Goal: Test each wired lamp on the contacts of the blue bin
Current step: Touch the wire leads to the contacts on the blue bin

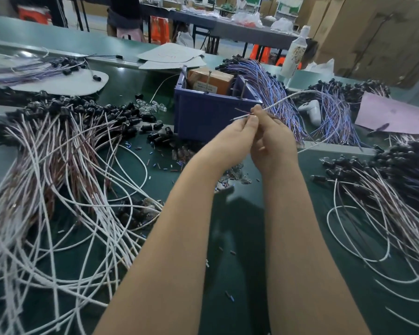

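Lamp wire (276, 102), pinched at its stripped end by both my left grip (237, 131) and right grip (272, 139), hangs just before the blue bin (203, 112).

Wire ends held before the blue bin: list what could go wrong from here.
1. The left hand and right hand pinch the white wire close to its bare ends; fingers may touch the contacts on the blue bin.
2. The wire arcs over the purple-wired pile and could snag it.
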Motion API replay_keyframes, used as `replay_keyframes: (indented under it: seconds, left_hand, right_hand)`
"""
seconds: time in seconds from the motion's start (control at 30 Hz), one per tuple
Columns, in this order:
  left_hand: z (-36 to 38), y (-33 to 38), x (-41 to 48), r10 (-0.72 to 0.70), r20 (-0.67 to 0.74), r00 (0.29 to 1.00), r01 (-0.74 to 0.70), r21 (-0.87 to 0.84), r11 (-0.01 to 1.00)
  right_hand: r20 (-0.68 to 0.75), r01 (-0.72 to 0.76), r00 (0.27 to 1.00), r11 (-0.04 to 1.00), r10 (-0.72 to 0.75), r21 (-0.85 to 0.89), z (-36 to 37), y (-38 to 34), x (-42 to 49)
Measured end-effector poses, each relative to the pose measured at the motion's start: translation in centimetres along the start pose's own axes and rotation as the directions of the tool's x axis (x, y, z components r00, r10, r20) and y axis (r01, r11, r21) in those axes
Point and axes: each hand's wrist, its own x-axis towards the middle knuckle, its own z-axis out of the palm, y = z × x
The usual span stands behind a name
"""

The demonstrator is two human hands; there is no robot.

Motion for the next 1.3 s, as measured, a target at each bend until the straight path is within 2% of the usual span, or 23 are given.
replay_keyframes:
  seconds: [0.17,0.27,0.33,0.4,0.43,0.47,0.5,0.53,0.57,0.6,0.63,0.73,0.83,0.87,0.9,0.97,1.0,1.13,1.3]
  left_hand:
    - [1.0,-0.6,0.7,0.043,-0.274,0.961,-0.103,-0.208,0.973]
    - [0.9,-1.2,1.1,-0.060,-0.415,0.908,-0.134,-0.421,0.897]
    - [0.5,-1.5,1.3,-0.158,-0.430,0.889,-0.124,-0.558,0.821]
    - [-0.3,-1.7,1.4,-0.218,-0.426,0.878,-0.100,-0.610,0.786]
    - [-0.7,-1.9,1.5,-0.226,-0.430,0.874,-0.101,-0.616,0.781]
    - [-1.1,-2.1,1.5,-0.222,-0.440,0.870,-0.108,-0.609,0.785]
    - [-1.4,-2.2,1.5,-0.204,-0.453,0.868,-0.115,-0.583,0.804]
    - [-1.7,-2.3,1.4,-0.174,-0.465,0.868,-0.120,-0.537,0.835]
    - [-1.9,-2.3,1.3,-0.136,-0.473,0.870,-0.124,-0.477,0.870]
    - [-2.0,-2.3,1.2,-0.093,-0.478,0.873,-0.129,-0.413,0.902]
    - [-2.0,-2.3,1.1,-0.053,-0.479,0.876,-0.133,-0.346,0.929]
    - [-2.4,-2.1,1.0,0.031,-0.457,0.889,-0.130,-0.187,0.974]
    - [-2.6,-1.8,0.7,0.061,-0.430,0.901,-0.139,-0.152,0.979]
    - [-2.7,-1.8,0.7,0.065,-0.423,0.904,-0.145,-0.160,0.976]
    - [-2.7,-1.7,0.6,0.067,-0.419,0.905,-0.152,-0.173,0.973]
    - [-2.7,-1.7,0.5,0.060,-0.429,0.901,-0.158,-0.196,0.968]
    - [-2.7,-1.8,0.6,0.051,-0.438,0.897,-0.158,-0.211,0.965]
    - [-2.7,-1.9,0.5,0.029,-0.442,0.896,-0.159,-0.259,0.953]
    - [-2.4,-2.0,0.6,0.009,-0.300,0.954,-0.080,-0.223,0.972]
  right_hand:
    - [0.021,0.021,1.000,0.980,-0.018,-0.197,0.3,0.5,-0.2]
    - [0.040,0.056,0.998,0.924,-0.044,-0.379,0.8,1.3,-0.4]
    - [0.103,0.078,0.995,0.782,-0.018,-0.618,1.0,1.1,-0.7]
    - [0.201,0.092,0.970,0.563,0.135,-0.822,1.1,-0.5,-1.4]
    - [0.242,0.133,0.953,0.470,0.181,-0.872,1.2,-1.5,-1.8]
    - [0.289,0.208,0.946,0.408,0.149,-0.889,1.4,-2.6,-2.2]
    - [0.341,0.308,0.939,0.358,0.031,-0.881,1.6,-3.4,-2.6]
    - [0.386,0.413,0.911,0.300,-0.146,-0.860,1.9,-4.0,-2.9]
    - [0.417,0.498,0.849,0.231,-0.324,-0.836,2.1,-4.4,-3.1]
    - [0.437,0.549,0.786,0.168,-0.437,-0.819,2.4,-4.6,-3.3]
    - [0.457,0.571,0.750,0.120,-0.478,-0.812,2.7,-4.7,-3.5]
    - [0.508,0.564,0.763,0.030,-0.399,-0.825,2.7,-4.7,-3.2]
    - [0.461,0.455,0.881,-0.078,-0.105,-0.887,2.0,-3.8,-2.4]
    - [0.417,0.417,0.909,-0.054,0.014,-0.907,1.9,-3.3,-2.2]
    - [0.385,0.386,0.917,0.018,0.107,-0.922,1.8,-2.7,-2.0]
    - [0.360,0.323,0.913,0.201,0.190,-0.925,1.7,-1.8,-1.7]
    - [0.359,0.308,0.913,0.248,0.194,-0.918,1.6,-1.5,-1.6]
    - [0.349,0.324,0.935,0.264,0.054,-0.908,1.4,-0.7,-0.9]
    - [0.199,0.215,0.977,0.429,-0.082,-0.877,1.2,0.1,0.1]
